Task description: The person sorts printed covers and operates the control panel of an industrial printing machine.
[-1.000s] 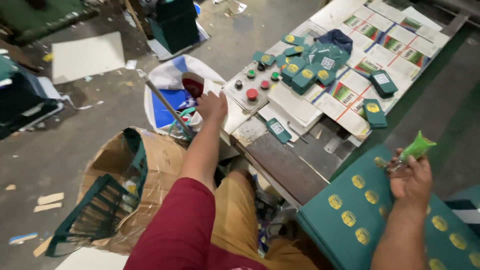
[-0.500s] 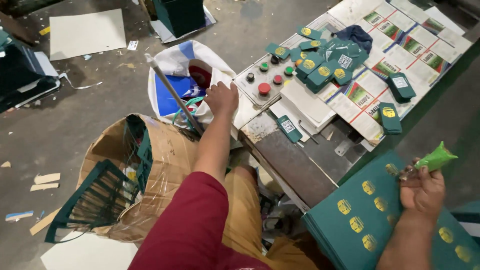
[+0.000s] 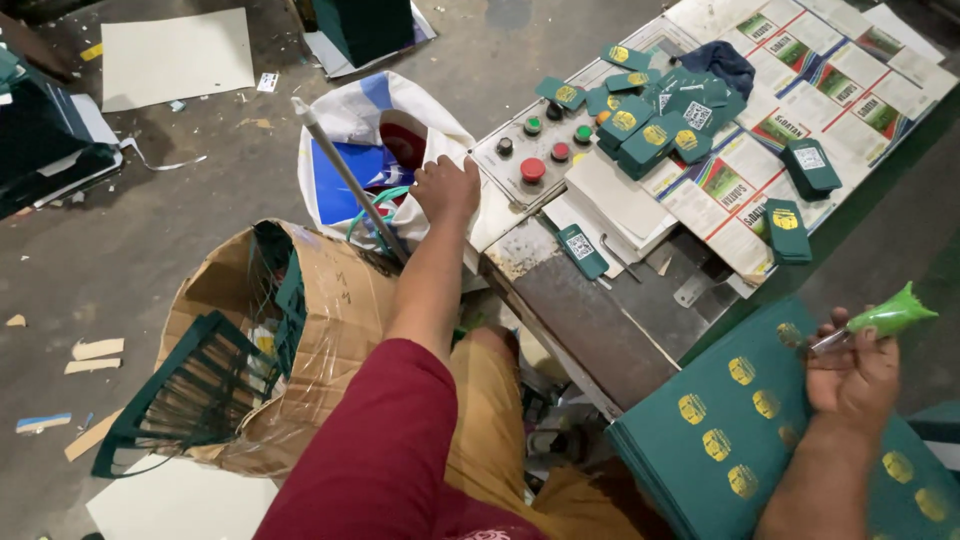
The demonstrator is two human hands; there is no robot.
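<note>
The left hand [image 3: 445, 188] reaches out at arm's length to the white woven sack with blue and red print [image 3: 352, 150], which stands open on the grey concrete floor [image 3: 150, 250] just beside the metal control panel with round red and green push buttons [image 3: 530, 155]. Its fingers are curled together over the sack's near edge; whether they pinch the fabric or only press on it is hard to tell from this angle. A thin grey metal rod [image 3: 345, 175] leans slantwise just beside that hand, across the sack's mouth.

The right hand [image 3: 850, 375] is low at the right, fingers closed around a small green plastic glue tube with a clear nozzle end [image 3: 880, 322], which lies tilted, its flat crimped end pointing up and right. The hand rests above a stack of dark green card sheets printed with gold round emblems [image 3: 720, 440].

On the worktable covered with printed paper sheets [image 3: 760, 160] lies a loose heap of small folded dark green boxes with gold emblems [image 3: 650, 115], with a few more scattered apart. Near the person's knee stands a torn brown cardboard carton wrapped in clear film [image 3: 320, 330], with green card offcuts [image 3: 190, 390] spilling out.
</note>
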